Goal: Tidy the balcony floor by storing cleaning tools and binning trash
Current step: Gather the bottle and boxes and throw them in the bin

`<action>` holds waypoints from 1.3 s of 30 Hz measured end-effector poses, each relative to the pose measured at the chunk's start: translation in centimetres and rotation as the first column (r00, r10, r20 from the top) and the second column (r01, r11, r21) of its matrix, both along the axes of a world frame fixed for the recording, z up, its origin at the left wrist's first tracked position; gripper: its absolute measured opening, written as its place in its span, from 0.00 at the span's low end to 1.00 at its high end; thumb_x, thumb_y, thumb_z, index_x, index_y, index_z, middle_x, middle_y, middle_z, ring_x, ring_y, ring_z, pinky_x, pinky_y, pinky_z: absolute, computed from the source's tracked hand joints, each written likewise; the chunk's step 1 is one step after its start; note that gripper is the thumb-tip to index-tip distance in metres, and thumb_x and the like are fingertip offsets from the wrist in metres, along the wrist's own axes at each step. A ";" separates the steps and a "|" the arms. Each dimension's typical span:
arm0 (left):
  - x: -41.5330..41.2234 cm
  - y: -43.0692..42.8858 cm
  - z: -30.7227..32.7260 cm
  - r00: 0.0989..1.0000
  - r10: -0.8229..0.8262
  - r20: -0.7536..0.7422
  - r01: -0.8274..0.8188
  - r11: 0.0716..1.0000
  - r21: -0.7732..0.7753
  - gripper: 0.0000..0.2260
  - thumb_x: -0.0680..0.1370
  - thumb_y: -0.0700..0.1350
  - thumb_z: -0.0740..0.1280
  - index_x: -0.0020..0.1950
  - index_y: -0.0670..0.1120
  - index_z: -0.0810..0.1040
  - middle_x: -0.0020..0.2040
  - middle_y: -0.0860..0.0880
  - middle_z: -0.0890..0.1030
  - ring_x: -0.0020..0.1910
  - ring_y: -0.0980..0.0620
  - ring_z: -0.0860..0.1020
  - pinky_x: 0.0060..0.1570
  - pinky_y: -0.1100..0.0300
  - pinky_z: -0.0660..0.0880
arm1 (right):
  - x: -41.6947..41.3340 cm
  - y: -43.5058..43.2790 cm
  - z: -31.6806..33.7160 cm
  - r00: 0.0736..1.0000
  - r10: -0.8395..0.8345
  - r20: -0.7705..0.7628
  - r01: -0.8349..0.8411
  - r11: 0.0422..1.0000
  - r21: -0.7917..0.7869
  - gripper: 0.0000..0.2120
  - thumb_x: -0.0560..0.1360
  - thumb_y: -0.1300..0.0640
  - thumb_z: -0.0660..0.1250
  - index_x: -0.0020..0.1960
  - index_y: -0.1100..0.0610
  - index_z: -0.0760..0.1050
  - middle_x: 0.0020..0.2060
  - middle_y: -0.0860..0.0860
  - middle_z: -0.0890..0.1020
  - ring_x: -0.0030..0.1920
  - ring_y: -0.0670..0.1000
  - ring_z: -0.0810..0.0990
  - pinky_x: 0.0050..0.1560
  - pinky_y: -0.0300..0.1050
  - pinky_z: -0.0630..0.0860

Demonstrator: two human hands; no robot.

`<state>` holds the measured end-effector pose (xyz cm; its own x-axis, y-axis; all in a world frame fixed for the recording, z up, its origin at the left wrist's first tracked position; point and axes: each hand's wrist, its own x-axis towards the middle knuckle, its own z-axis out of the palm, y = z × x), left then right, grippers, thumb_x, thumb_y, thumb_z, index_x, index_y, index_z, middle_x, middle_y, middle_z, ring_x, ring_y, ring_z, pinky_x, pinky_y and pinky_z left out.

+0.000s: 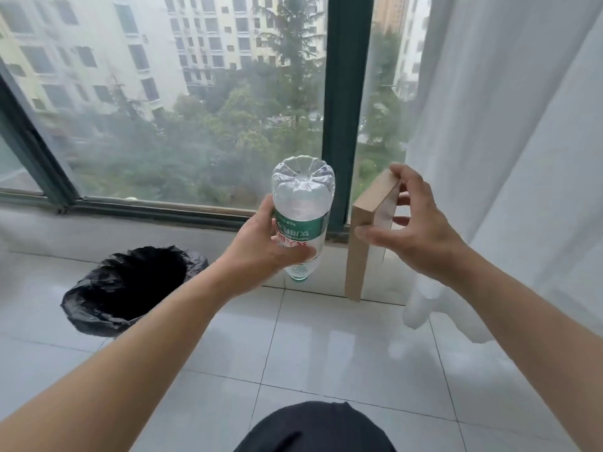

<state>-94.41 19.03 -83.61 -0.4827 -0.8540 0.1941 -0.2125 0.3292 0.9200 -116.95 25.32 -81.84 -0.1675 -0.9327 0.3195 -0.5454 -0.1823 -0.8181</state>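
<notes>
Above tiles (326, 347): hands (261, 246), bottle (301, 203), perhaps cardboard (368, 220).

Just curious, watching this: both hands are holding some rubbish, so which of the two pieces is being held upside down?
The clear plastic water bottle in the left hand: its base points up, its green cap down. The right hand holds a flat cardboard box.

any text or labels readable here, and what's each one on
"PURIFIED DRINKING WATER": small white print on the green label of the plastic bottle, upside down because the left hand holds the bottle inverted.
White Chinese characters above that line on the same label: too blurred to quote with confidence.
Red characters lower on the label: partly covered by the fingers, unreadable.
Cardboard box in the right hand: no text visible.
</notes>
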 end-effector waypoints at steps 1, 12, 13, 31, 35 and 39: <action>1.8 -0.7 -0.2 0.998 0.060 -0.004 -0.061 0.998 -0.001 0.27 0.64 0.46 0.76 0.54 0.67 0.68 0.50 0.62 0.81 0.49 0.69 0.78 0.42 0.76 0.74 | 1.3 -1.2 0.0 1.000 0.030 0.004 -0.030 0.999 0.015 0.44 0.62 0.46 0.75 0.70 0.40 0.55 0.61 0.45 0.65 0.62 0.43 0.68 0.64 0.45 0.70; 18.4 -7.4 -6.7 0.800 0.600 -0.005 -0.599 0.800 0.028 0.29 0.67 0.40 0.78 0.52 0.65 0.64 0.48 0.60 0.78 0.42 0.73 0.77 0.43 0.74 0.72 | 14.2 -11.5 -2.6 0.964 0.257 0.068 -0.260 0.965 0.038 0.46 0.64 0.50 0.77 0.73 0.44 0.52 0.67 0.49 0.64 0.67 0.49 0.65 0.69 0.53 0.66; 18.9 -8.1 -7.4 0.783 0.622 0.007 -0.622 0.783 0.023 0.29 0.67 0.38 0.77 0.52 0.63 0.65 0.47 0.60 0.77 0.41 0.72 0.77 0.40 0.77 0.71 | 14.7 -11.9 -2.8 0.961 0.263 0.084 -0.267 0.963 0.036 0.46 0.65 0.51 0.77 0.73 0.44 0.51 0.67 0.49 0.63 0.67 0.49 0.65 0.69 0.52 0.66; 26.5 -14.3 -16.4 0.624 0.712 0.321 -0.781 0.577 0.237 0.19 0.74 0.38 0.67 0.63 0.45 0.67 0.54 0.47 0.74 0.53 0.48 0.75 0.48 0.58 0.69 | 28.2 -21.5 -9.3 0.844 0.419 0.335 -0.495 0.849 0.185 0.51 0.65 0.60 0.78 0.76 0.48 0.49 0.73 0.48 0.58 0.72 0.44 0.60 0.68 0.45 0.69; 26.9 -13.7 -14.7 0.629 0.735 0.253 -0.777 0.609 0.160 0.13 0.75 0.38 0.65 0.58 0.49 0.71 0.50 0.53 0.76 0.48 0.55 0.76 0.43 0.65 0.69 | 30.3 -22.5 -11.5 0.830 0.418 0.370 -0.520 0.820 0.240 0.53 0.63 0.57 0.79 0.76 0.46 0.47 0.73 0.48 0.59 0.70 0.43 0.63 0.69 0.44 0.67; 26.9 -12.9 -13.0 0.649 0.729 0.218 -0.758 0.645 0.101 0.11 0.76 0.38 0.64 0.56 0.50 0.72 0.48 0.56 0.77 0.48 0.61 0.76 0.40 0.72 0.69 | 31.6 -23.0 -12.9 0.849 0.433 0.304 -0.518 0.794 0.317 0.55 0.62 0.54 0.79 0.76 0.46 0.45 0.75 0.48 0.56 0.67 0.42 0.62 0.70 0.48 0.66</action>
